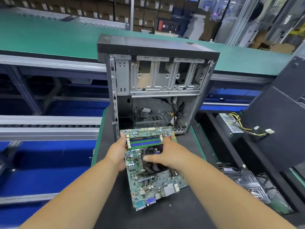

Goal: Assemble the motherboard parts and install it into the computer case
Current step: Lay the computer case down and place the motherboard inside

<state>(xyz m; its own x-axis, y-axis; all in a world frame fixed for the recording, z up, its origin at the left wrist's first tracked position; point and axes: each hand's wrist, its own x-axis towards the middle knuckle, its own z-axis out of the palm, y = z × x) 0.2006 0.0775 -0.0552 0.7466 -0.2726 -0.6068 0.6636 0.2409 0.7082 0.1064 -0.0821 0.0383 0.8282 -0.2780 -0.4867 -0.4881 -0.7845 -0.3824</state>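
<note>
Currently we hold the green populated motherboard (148, 179) over the dark surface (189, 212), just in front of the open grey metal computer case (156, 76). Left hand (118, 152) grips its left edge; right hand (170, 156) grip curls round the black CPU cooler fan (152, 166).

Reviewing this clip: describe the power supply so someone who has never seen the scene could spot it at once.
Start at the open computer case standing in the middle of the bench, then look right, past the bench edge and lower down. The power supply is the small silver metal box there. Its perforated casing and the bundle of yellow and black cables ending in white plugs set it apart from its dark surroundings.
</note>
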